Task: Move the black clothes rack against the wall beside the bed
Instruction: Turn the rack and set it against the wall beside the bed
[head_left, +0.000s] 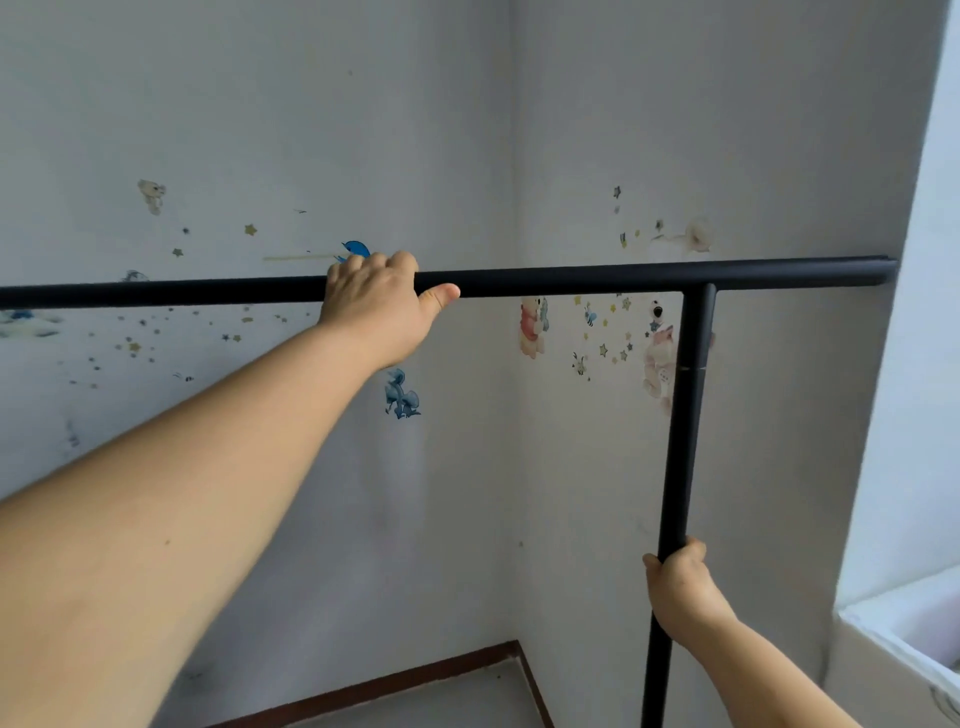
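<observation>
The black metal clothes rack (571, 278) is held in the room corner — left hand (379, 306) wrapped on its horizontal top bar, right hand (678, 584) clenched around the upright, nearer the sticker-covered wall (597, 130).

One rack (571, 278) is seen, made of two visible bars: one top bar (208, 291) and one upright (680, 441) below it. Two hands are counted on the rack: the left hand (376, 306) on the top bar, the right hand (678, 587) on the upright. Two walls meet behind the rack. Many small stickers are scattered on them, too many and too faint to be counted.
</observation>
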